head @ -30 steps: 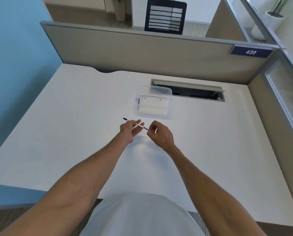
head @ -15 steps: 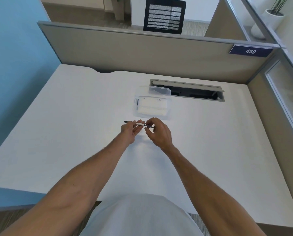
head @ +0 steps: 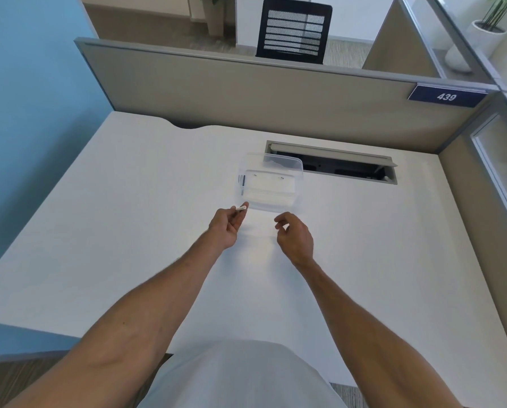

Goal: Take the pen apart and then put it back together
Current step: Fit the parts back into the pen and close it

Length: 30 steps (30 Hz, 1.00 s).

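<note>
A short white pen [head: 241,208] piece is pinched in the left hand [head: 227,228], just in front of the clear box [head: 268,184] on the desk [head: 128,201]. The right hand [head: 295,235] is held loosely curled a little apart; whether anything is in it cannot be told. Disassembly is judged to be underway, with reassembly not yet done.

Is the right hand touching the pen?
Apart. The head view shows bare desk between the right hand and the white pen, which only the left hand holds.
</note>
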Tool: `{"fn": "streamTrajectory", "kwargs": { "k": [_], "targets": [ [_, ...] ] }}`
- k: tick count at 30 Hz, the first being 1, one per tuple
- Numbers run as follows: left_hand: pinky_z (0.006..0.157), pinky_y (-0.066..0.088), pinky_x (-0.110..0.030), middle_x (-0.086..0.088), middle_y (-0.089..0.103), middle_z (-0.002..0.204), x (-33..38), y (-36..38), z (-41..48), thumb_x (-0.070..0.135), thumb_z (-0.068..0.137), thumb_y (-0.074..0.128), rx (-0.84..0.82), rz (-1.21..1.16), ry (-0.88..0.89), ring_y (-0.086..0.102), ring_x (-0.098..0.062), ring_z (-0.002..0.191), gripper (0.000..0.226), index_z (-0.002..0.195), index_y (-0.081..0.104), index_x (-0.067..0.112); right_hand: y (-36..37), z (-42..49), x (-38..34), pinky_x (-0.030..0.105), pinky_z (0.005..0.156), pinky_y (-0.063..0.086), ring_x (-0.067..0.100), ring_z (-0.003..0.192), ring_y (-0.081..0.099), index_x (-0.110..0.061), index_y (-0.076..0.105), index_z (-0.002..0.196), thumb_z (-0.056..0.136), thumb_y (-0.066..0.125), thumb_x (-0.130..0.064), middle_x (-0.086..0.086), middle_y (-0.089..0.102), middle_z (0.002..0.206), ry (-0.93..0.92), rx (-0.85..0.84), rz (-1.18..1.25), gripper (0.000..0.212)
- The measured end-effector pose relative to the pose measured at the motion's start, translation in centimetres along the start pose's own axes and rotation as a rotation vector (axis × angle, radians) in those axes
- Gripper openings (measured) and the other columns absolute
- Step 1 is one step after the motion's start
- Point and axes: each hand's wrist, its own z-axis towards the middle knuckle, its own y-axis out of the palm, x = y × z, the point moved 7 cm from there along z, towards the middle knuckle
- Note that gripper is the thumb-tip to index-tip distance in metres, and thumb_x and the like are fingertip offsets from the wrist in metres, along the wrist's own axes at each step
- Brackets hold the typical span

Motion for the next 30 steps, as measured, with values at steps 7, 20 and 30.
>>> {"fn": "streamTrajectory", "kwargs": {
  "k": [7,20,30],
  "targets": [
    [0.078,0.065,-0.028,-0.024,0.07,0.144,0.3,-0.4,0.1,-0.003,0.112,0.047,0.037,0.033,0.001,0.079,-0.023,0.083,0.013,0.123,0.053,0.002,0.4,0.4,2.9,0.041,0.1,0.057,0.03,0.115,0.073,-0.018,0.071,0.126,0.106,0.053,-0.008,-0.004,0.077,0.128,0.186,0.03,-0.021,0.028],
    [0.099,0.059,-0.036,-0.026,0.067,0.151,0.7,-1.0,1.5,0.0,0.114,0.043,0.055,0.198,0.051,0.076,-0.026,0.089,0.022,0.095,0.049,0.01,2.5,1.5,3.4,0.041,0.101,0.056,0.034,0.122,0.072,-0.012,0.068,0.126,0.107,0.064,-0.033,0.006,0.07,0.132,0.289,-0.043,-0.123,0.028],
    [0.097,0.061,-0.036,-0.025,0.07,0.141,0.4,-0.1,2.8,0.0,0.114,0.043,0.058,0.232,0.036,0.081,-0.022,0.078,0.025,0.092,0.049,0.01,2.9,1.8,3.3,0.046,0.098,0.058,0.037,0.115,0.072,-0.006,0.067,0.121,0.108,0.056,-0.021,0.008,0.069,0.129,0.296,-0.032,-0.134,0.023]
  ]
}}
